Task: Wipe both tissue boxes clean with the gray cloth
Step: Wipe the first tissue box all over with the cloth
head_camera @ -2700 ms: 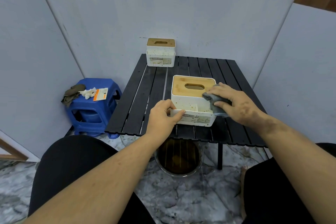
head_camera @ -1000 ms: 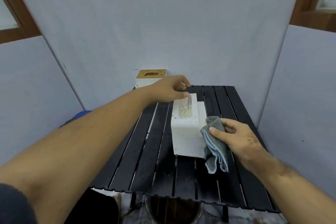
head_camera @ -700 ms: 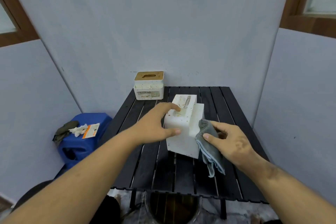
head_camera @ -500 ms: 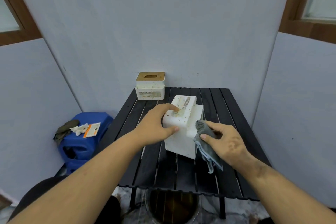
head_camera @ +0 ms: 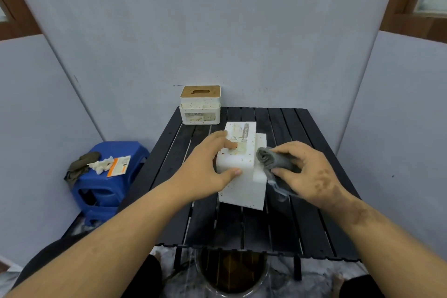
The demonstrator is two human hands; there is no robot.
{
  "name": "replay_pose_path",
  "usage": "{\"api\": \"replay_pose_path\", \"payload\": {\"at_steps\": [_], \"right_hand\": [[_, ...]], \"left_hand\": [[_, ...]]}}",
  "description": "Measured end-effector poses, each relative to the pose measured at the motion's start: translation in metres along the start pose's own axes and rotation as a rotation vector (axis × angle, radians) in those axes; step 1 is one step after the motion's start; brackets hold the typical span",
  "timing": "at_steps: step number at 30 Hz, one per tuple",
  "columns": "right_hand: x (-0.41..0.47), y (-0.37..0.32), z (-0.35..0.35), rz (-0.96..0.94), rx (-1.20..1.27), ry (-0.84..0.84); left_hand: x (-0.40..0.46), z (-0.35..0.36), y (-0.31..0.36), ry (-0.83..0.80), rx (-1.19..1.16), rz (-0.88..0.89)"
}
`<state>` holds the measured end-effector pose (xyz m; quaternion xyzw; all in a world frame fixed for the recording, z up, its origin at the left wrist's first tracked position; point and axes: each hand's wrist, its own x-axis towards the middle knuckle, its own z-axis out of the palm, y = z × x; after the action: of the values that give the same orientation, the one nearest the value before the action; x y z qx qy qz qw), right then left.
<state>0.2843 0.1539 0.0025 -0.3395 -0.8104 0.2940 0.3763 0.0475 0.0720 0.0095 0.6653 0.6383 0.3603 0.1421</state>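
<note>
A white tissue box [head_camera: 244,185] stands tipped on end in the middle of the black slatted table [head_camera: 263,227], its speckled, labelled face turned up. My left hand [head_camera: 208,169] grips its left side, fingers on top and thumb on the near face. My right hand [head_camera: 306,172] holds the bunched gray cloth [head_camera: 272,161] against the box's upper right edge. A second white tissue box [head_camera: 200,106] with a wooden lid sits upright at the table's far left corner, speckled with dirt.
A blue plastic stool [head_camera: 106,181] stands left of the table with a dark rag, white bits and an orange-and-white card on it. A round bucket [head_camera: 232,273] sits on the floor under the table's near edge. Gray panels enclose the table.
The near box was tipped up from lying flat onto its end. My left hand shifted to its left side, and my right hand lifted the cloth from the lower right side to the upper right edge.
</note>
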Motion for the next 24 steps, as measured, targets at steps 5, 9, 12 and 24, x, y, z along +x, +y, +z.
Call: {"api": "replay_pose_path", "payload": {"at_steps": [5, 9, 12, 24], "right_hand": [[-0.005, 0.003, 0.011, -0.086, -0.168, -0.060], [-0.009, 0.001, 0.021, -0.120, -0.246, -0.120], [-0.001, 0.000, 0.019, -0.002, -0.110, -0.095], [0.002, -0.006, 0.010, -0.053, -0.125, -0.136]], "left_hand": [[-0.001, 0.010, -0.009, 0.051, -0.008, 0.058], [0.001, 0.011, -0.010, 0.087, 0.009, 0.091], [0.001, 0.010, -0.010, 0.094, -0.007, 0.109], [-0.003, 0.011, -0.002, 0.105, 0.056, 0.095]]}}
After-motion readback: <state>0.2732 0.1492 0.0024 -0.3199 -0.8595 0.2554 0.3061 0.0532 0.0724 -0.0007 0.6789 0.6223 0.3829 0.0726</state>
